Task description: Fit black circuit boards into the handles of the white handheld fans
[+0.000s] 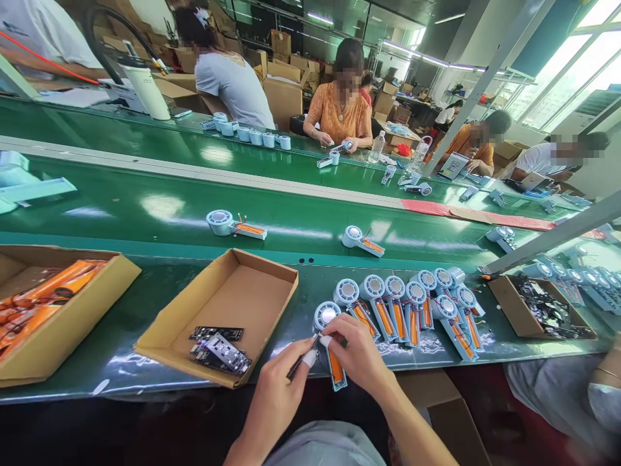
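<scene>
Brown cardboard cartons fill the room behind the glossy green table. At its near edge, the round-headed light-blue plastic fan runs handle-first toward the wearer, slightly rightward. The left hand grips a slim dark piece; the right hand pinches narrow.

Green workbench, cardboard trays, blue fan units

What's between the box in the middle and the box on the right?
Lots of blue fan parts lie there, and the left hand and right hand are at the nearest one. The head view shows it.
</scene>
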Demonstrator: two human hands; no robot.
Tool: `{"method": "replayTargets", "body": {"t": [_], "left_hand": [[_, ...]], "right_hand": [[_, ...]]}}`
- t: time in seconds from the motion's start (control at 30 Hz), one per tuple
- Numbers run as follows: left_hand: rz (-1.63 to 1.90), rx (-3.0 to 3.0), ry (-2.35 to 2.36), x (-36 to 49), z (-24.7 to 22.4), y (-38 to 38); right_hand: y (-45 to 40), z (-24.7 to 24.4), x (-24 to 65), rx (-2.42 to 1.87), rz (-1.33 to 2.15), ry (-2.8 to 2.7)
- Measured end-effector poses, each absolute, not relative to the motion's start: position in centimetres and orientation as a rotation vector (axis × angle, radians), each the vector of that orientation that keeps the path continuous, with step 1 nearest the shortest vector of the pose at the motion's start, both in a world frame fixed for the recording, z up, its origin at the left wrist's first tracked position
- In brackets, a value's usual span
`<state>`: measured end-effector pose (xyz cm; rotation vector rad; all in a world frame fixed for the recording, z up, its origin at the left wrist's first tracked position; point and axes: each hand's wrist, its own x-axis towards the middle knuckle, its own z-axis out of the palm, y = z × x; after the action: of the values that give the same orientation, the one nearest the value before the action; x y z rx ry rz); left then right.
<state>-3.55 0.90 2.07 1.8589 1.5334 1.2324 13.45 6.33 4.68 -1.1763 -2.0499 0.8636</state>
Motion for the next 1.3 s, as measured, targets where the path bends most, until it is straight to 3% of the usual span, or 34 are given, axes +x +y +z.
{"method": "replayTargets", "body": {"t": [0.23, 0.4, 0.6, 1.03, 1.3], "left_hand": [[1.066, 1.702, 1.356, -5.2, 3.0, 2.3], [1.050, 1.641, 1.398, -4.2, 3.6, 2.3], [1.001, 1.257, 1.321, -3.9, 3.3, 1.6], [0.910, 0.562, 1.074, -0.2, 2.0, 2.9], [1.082, 0.616, 1.229, 0.6, 1.1, 2.2]], "right_hand": [[7.7, 4.8, 14.4, -0.982, 1.108, -2.070], [7.2, 4.4, 14.3, -1.163, 1.049, -1.996], [6.4, 5.5, 15.0, -1.289, 1.626, -1.521], [4.7, 4.5, 13.7, -0.918, 1.847, -1.238], [5.3, 4.0, 14.3, -0.942, 1.898, -0.719]]}}
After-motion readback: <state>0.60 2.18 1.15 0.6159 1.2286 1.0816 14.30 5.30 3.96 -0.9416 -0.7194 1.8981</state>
